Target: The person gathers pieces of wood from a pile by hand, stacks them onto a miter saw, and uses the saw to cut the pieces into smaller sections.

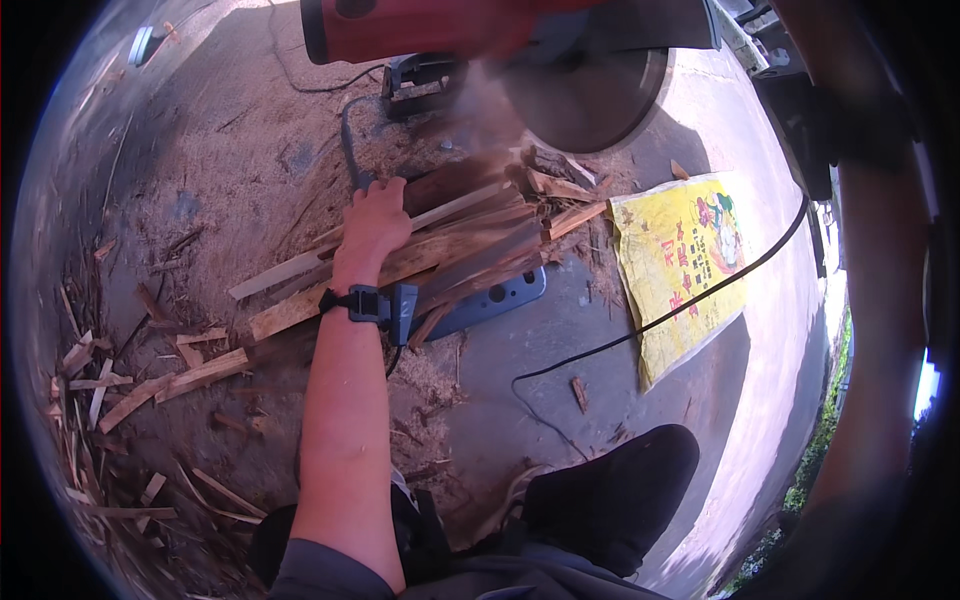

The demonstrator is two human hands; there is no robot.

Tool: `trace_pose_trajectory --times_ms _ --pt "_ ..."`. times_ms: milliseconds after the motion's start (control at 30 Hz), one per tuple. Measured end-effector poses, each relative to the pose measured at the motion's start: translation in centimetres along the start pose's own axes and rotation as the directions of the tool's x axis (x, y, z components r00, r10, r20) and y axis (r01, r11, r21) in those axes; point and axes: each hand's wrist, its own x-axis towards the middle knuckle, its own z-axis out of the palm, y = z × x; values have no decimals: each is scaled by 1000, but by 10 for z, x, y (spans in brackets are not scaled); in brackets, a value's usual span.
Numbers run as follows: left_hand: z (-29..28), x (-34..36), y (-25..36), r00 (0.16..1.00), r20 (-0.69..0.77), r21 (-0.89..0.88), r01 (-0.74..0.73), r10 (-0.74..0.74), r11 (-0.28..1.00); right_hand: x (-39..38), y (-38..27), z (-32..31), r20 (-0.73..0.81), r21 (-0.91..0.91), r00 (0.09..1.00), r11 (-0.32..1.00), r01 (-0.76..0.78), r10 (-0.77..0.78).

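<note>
My left hand (378, 215) presses on a bundle of wooden strips (450, 245), its fingers curled over the far side of the wood. The strips lie slantwise across a blue-grey saw base (520, 292). Above their far right ends hangs a red power saw (420, 28) with a large round blade (590, 105), blurred, with hazy dust beside it. A dark metal clamp (415, 85) stands behind the bundle. My right forearm (875, 260) reaches up along the right side; its hand is not visible.
A yellow printed sack (685, 270) lies right of the saw. A black cable (690, 300) crosses over it. Split wood scraps (200, 375) are piled at left, and sawdust (250, 150) covers the ground. My dark-clad knee (620, 495) is close at the lower edge.
</note>
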Motion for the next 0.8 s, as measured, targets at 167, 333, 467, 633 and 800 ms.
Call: trace_pose_trajectory --times_ms 167,333,467,633,800 --pt "6 2 6 998 -44 -52 34 -36 998 -13 5 2 22 49 1000 999 15 -16" --pt "9 -17 32 936 -339 -1 -106 99 994 -8 15 18 106 197 992 979 48 -70" --pt "7 -26 46 929 -325 2 -187 178 982 -2 22 24 191 367 970 927 74 -153" --pt "-9 -34 58 982 114 252 -174 149 952 -28 23 2 -21 334 1000 942 26 -20" --pt "-16 -27 62 932 323 377 -287 165 881 -102 39 -22 -100 -27 995 1000 6 -9"
